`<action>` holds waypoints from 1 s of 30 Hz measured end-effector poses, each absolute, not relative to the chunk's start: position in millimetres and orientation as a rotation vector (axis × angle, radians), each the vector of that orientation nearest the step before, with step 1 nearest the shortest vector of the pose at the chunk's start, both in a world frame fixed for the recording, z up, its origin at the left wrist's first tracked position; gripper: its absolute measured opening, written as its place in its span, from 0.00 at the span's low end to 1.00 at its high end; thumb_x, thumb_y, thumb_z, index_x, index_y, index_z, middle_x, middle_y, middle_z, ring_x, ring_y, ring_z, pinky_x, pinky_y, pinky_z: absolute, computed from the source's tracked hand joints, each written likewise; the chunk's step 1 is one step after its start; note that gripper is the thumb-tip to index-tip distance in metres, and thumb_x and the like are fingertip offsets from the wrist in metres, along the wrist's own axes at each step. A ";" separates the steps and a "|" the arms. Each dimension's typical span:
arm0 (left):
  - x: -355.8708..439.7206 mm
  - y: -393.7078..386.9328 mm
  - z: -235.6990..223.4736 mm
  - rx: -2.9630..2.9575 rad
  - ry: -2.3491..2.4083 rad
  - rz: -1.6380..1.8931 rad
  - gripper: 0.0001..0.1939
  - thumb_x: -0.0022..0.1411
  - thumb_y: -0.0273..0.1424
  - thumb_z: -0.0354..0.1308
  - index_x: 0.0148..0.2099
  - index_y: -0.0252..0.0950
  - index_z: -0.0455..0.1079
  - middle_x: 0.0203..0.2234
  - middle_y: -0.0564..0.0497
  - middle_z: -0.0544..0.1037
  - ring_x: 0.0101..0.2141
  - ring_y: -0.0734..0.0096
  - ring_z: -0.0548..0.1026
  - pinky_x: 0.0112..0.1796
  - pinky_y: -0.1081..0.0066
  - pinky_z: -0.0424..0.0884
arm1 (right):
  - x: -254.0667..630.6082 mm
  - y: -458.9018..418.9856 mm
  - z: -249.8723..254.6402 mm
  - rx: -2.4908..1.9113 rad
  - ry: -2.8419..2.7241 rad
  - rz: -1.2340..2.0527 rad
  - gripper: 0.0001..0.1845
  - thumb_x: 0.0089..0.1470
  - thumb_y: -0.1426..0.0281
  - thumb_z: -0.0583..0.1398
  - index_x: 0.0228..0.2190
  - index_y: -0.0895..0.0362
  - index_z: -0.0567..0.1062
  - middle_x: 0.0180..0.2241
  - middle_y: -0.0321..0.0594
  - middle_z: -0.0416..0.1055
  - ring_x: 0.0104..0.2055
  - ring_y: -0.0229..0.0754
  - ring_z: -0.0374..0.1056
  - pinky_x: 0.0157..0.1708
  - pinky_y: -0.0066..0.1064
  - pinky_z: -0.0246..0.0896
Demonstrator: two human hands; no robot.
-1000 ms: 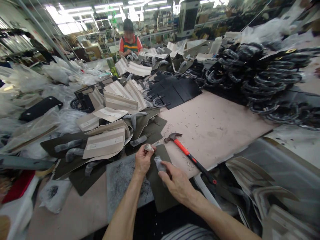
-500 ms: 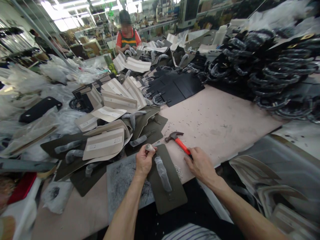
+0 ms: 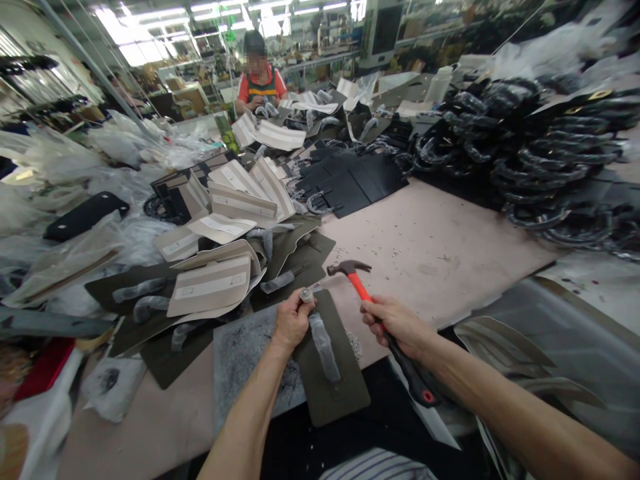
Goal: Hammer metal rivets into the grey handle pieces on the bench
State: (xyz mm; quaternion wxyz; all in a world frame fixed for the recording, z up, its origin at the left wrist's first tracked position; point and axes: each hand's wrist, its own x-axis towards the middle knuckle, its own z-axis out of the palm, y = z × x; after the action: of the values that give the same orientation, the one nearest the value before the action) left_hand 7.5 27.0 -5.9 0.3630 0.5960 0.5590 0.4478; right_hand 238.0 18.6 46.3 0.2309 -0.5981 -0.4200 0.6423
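My right hand [image 3: 395,325] is closed round the red-and-black handle of a claw hammer [image 3: 358,283], whose head is lifted off the pink table [image 3: 440,247]. My left hand [image 3: 291,321] pinches a small metal punch [image 3: 305,295] upright at the top edge of a dark olive panel [image 3: 333,390]. A plastic-wrapped handle [image 3: 324,347] lies along that panel. The panel rests partly on a scratched grey cutting slab [image 3: 245,367].
Beige and olive panels [image 3: 210,283] pile up to the left, black panels [image 3: 350,180] lie further back, and black wrapped handles [image 3: 530,160] heap at the right. Clear plastic bags [image 3: 65,253] cover the far left. Another person in a red shirt [image 3: 260,83] works at the table's far end.
My right hand left the wrapped handle, reached to the hammer, grasped it and raised it off the table. My left hand kept the punch at the panel's top edge.
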 end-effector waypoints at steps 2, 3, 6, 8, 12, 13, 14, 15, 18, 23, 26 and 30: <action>7.7 26.8 -6.7 1.547 1.428 1.151 0.07 0.58 0.27 0.57 0.39 0.39 0.75 0.31 0.53 0.81 0.34 0.67 0.77 0.38 0.72 0.70 | 233.9 14.6 59.0 -1.591 -1.366 1.465 0.14 0.62 0.57 0.48 0.31 0.54 0.63 0.21 0.29 0.59 0.17 0.33 0.53 0.17 0.25 0.48; 7.8 26.7 -7.5 1.561 1.423 1.150 0.07 0.59 0.27 0.57 0.39 0.39 0.75 0.31 0.53 0.80 0.34 0.68 0.77 0.38 0.72 0.70 | 232.7 12.7 64.6 -1.564 -1.519 1.261 0.17 0.63 0.55 0.47 0.30 0.53 0.63 0.21 0.29 0.59 0.18 0.34 0.54 0.19 0.26 0.48; 7.1 26.5 -11.1 1.619 1.419 1.142 0.08 0.60 0.27 0.57 0.40 0.40 0.75 0.31 0.53 0.81 0.34 0.67 0.77 0.38 0.72 0.70 | 232.3 9.3 77.1 -1.519 -2.015 0.715 0.17 0.65 0.58 0.47 0.29 0.54 0.63 0.21 0.34 0.63 0.21 0.36 0.57 0.23 0.29 0.45; 6.3 26.2 -14.0 1.637 1.428 1.137 0.07 0.59 0.27 0.57 0.39 0.39 0.75 0.31 0.52 0.81 0.33 0.67 0.78 0.37 0.71 0.70 | 233.6 10.3 84.7 -1.522 -2.301 0.518 0.14 0.65 0.61 0.48 0.30 0.55 0.65 0.21 0.36 0.65 0.20 0.36 0.55 0.23 0.31 0.41; 5.5 24.3 -17.3 1.649 1.425 1.160 0.08 0.59 0.26 0.57 0.40 0.38 0.76 0.32 0.51 0.81 0.35 0.66 0.78 0.38 0.71 0.71 | 235.5 18.7 118.0 -1.487 -2.458 0.360 0.13 0.65 0.62 0.51 0.30 0.54 0.66 0.20 0.36 0.65 0.19 0.36 0.54 0.23 0.32 0.39; 5.6 23.6 -17.4 1.651 1.416 1.166 0.09 0.59 0.26 0.57 0.41 0.39 0.76 0.33 0.51 0.81 0.35 0.66 0.78 0.39 0.71 0.71 | 234.7 20.2 130.1 -1.462 -2.375 0.335 0.14 0.65 0.61 0.50 0.29 0.54 0.65 0.20 0.35 0.64 0.19 0.36 0.54 0.22 0.31 0.40; 5.7 23.0 -17.3 1.650 1.410 1.175 0.10 0.60 0.26 0.56 0.43 0.39 0.75 0.34 0.51 0.82 0.36 0.66 0.78 0.40 0.71 0.71 | 233.2 20.8 141.7 -1.435 -2.248 0.315 0.15 0.66 0.60 0.49 0.29 0.53 0.64 0.20 0.34 0.63 0.19 0.35 0.55 0.22 0.31 0.42; 5.8 22.6 -17.1 1.646 1.405 1.180 0.11 0.60 0.27 0.56 0.44 0.39 0.75 0.34 0.51 0.82 0.36 0.67 0.78 0.40 0.71 0.71 | 231.0 20.4 151.3 -1.404 -2.085 0.300 0.16 0.66 0.59 0.48 0.30 0.53 0.64 0.21 0.33 0.63 0.20 0.35 0.56 0.22 0.30 0.44; 5.7 22.3 -17.8 1.629 1.406 1.193 0.11 0.61 0.28 0.57 0.45 0.39 0.75 0.33 0.51 0.82 0.36 0.66 0.79 0.40 0.71 0.71 | 223.9 12.9 156.1 -1.325 -1.683 0.289 0.16 0.68 0.57 0.44 0.34 0.52 0.62 0.23 0.33 0.64 0.22 0.35 0.59 0.23 0.28 0.51; 4.3 22.9 -22.6 1.648 1.419 1.156 0.09 0.59 0.27 0.57 0.41 0.39 0.76 0.32 0.52 0.82 0.34 0.66 0.78 0.38 0.70 0.71 | 225.8 2.7 106.3 -1.481 -2.366 0.397 0.15 0.65 0.62 0.49 0.29 0.54 0.64 0.19 0.36 0.65 0.18 0.35 0.55 0.21 0.31 0.41; 3.8 22.5 -24.4 1.646 1.430 1.150 0.07 0.59 0.28 0.57 0.39 0.39 0.76 0.32 0.51 0.82 0.34 0.65 0.78 0.36 0.70 0.71 | 232.7 7.2 91.5 -1.620 -2.505 0.448 0.13 0.65 0.62 0.50 0.32 0.54 0.67 0.21 0.37 0.68 0.19 0.37 0.59 0.22 0.32 0.38; 3.8 22.2 -22.8 1.651 1.417 1.177 0.10 0.60 0.27 0.57 0.43 0.39 0.76 0.34 0.51 0.82 0.36 0.65 0.79 0.40 0.70 0.71 | 235.3 12.1 87.7 -1.655 -2.366 0.498 0.15 0.67 0.62 0.46 0.33 0.54 0.66 0.21 0.36 0.67 0.21 0.39 0.60 0.23 0.31 0.39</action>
State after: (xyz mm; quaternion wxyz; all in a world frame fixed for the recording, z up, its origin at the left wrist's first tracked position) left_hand 3.8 22.2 -22.8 0.3279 0.6306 0.5412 0.4495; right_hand 235.3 12.1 87.7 0.1057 -0.5616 -0.8030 0.1692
